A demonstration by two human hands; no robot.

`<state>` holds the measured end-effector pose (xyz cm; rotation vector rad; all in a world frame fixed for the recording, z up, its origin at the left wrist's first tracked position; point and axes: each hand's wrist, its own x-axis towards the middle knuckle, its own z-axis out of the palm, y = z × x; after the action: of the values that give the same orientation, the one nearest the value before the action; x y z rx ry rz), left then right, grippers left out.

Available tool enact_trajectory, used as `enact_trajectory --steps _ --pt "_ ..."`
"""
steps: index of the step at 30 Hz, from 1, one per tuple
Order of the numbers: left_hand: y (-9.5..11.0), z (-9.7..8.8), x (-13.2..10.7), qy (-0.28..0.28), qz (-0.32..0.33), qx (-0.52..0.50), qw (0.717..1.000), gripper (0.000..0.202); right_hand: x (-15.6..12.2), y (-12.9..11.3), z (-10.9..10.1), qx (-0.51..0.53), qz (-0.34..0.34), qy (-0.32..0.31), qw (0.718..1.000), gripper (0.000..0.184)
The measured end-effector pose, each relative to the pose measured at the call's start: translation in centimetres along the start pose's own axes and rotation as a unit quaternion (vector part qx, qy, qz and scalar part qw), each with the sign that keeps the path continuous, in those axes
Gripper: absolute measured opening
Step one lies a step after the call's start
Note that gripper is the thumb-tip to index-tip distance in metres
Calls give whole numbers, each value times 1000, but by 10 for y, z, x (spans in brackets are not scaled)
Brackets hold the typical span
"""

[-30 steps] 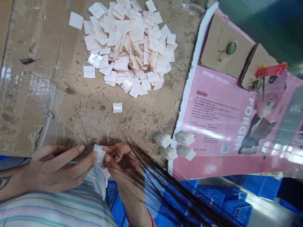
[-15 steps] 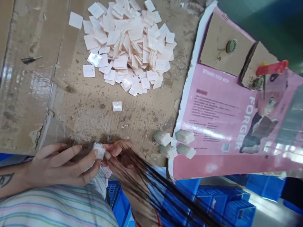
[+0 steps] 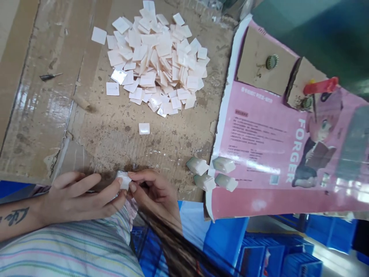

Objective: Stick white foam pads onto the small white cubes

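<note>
My left hand [image 3: 79,196] and my right hand [image 3: 154,190] meet at the near edge of a worn cardboard sheet [image 3: 43,111]. Between their fingertips they pinch one small white plastic piece [image 3: 123,180]. A big heap of flat white square pieces [image 3: 158,63] lies further back on the cardboard. One single white square [image 3: 144,128] lies apart, between the heap and my hands. Several small white block-like pieces [image 3: 211,173] sit to the right of my right hand.
A pink printed sheet [image 3: 273,154] with cardboard scraps and bottle caps [image 3: 271,61] covers the right side. A red clip [image 3: 319,85] lies on it. A dark screw-like bit [image 3: 50,76] rests at the left. Blue crates [image 3: 259,250] stand below the edge.
The view has shifted slightly, so the heap sits lower and more to the right. My hands stay together on the small white piece, with hair less in front of the right hand.
</note>
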<state>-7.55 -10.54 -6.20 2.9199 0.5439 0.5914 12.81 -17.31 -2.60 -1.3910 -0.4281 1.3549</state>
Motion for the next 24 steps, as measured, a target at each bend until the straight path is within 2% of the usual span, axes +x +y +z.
enact_trajectory --steps 6,10,14,17,22,24 --pt "-9 -8 16 7 6 2 1000 28 0 6 -3 -39 -59 -1 997 29" --pt "-18 -17 16 -13 21 -39 999 33 0 12 -4 -85 -88 11 992 25" --pt "-30 -23 14 -53 58 -39 996 22 2 8 -6 -84 -70 -4 994 23" --pt "-37 -25 17 -49 78 -34 995 22 4 2 -5 -56 -41 -7 998 26" --pt "-44 -26 18 -65 62 -78 993 29 4 -4 -2 -48 -35 -11 998 29" --pt "-42 -26 14 -66 52 -86 993 29 2 -3 -1 -86 -64 -8 994 27"
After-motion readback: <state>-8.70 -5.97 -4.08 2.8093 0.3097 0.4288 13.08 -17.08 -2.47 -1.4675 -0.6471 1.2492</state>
